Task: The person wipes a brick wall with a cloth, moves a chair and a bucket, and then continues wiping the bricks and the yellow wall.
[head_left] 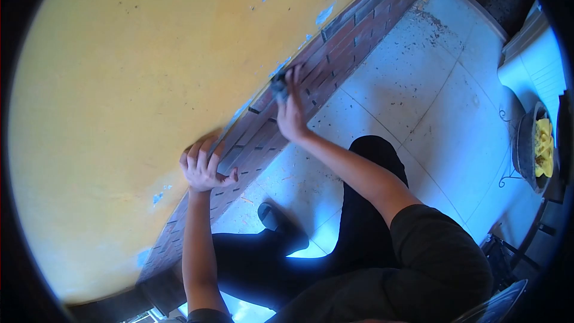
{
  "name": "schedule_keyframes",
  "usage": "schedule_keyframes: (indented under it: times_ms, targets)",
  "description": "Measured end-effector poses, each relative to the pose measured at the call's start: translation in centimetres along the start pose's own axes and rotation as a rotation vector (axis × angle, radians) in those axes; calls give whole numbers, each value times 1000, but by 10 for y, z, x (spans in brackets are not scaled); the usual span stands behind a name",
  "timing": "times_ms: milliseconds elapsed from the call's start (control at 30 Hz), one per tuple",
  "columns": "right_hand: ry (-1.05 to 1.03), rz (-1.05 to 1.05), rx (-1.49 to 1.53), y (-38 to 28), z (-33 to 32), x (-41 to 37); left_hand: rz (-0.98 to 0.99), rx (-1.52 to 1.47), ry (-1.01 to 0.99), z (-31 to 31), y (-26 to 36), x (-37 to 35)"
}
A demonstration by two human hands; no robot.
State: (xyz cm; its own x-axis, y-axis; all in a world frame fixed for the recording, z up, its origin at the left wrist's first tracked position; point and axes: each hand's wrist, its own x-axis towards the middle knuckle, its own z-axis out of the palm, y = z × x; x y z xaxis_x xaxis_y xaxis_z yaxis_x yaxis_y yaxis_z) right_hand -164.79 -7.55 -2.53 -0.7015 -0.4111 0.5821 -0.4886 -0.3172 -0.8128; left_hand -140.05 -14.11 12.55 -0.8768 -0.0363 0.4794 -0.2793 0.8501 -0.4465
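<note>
My left hand [203, 166] presses against the yellow wall [131, 84] at the upper edge of a brick-patterned strip [263, 125]. Its fingers are bent but apart, the thumb stretched out to the side, and nothing shows in it. Farther along the same edge, my right hand [291, 113] grips a small dark object [279, 87] against the wall. Blur and the fingers hide what kind of object this is. Chipped pale patches [324, 15] in the yellow paint run along the strip's edge near that hand.
Crumbs of debris [427, 24] are scattered over the pale tiled floor [442, 113], thickest at the far end. At the right, a dark round planter [526, 149] on a wire stand holds something yellow [543, 146]. My knees and a dark shoe [272, 216] are close to the wall.
</note>
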Motion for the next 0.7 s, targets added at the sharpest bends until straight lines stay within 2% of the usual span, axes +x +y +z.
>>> schedule_keyframes:
  times_ms: [33, 67, 133, 200, 233, 300, 400, 433, 467, 500, 533, 567, 600, 633, 667, 700]
  targets:
    - [86, 11, -1, 3, -8, 20, -2, -1, 0, 0, 0, 0]
    - [167, 66, -158, 8, -15, 36, -5, -1, -1, 0, 1, 1]
    - [463, 126, -230, 26, -38, 86, -2, 8, 1, 0, 2, 1]
    - [580, 380, 11, 48, -86, 129, 6, 13, 0, -2, 1, 1]
    - [716, 255, -203, 76, -109, 150, 6, 12, 3, -2, 1, 2]
    - [763, 159, -323, 84, -115, 166, 7, 9, 4, -2, 0, 2]
    - [458, 246, -137, 80, -95, 147, 8, 1, -5, -1, 0, 1]
    - [457, 198, -106, 66, -72, 126, 7, 3, -11, -2, 0, 2]
    - [456, 150, -73, 42, -46, 98, 7, 8, -16, -3, 0, 3]
    - [308, 299, 49, -3, -29, 64, 5, 9, -12, -4, 0, 2]
    - [302, 193, -44, 1, 3, 23, 6, 10, -8, -3, 0, 2]
    - [67, 273, 87, -23, 18, -21, 8, 11, -4, -3, 1, 3]
    - [-63, 116, 2, -21, 44, -68, 10, 18, -3, -4, 2, 5]
    - [-103, -16, -21, -44, 53, -89, 13, 26, -2, -5, 2, 7]
    - [-222, 41, 103, -55, 58, -111, 13, 39, 1, -6, 2, 9]
    - [-293, 58, 94, -67, 58, -123, 12, 46, 0, -6, 1, 10]
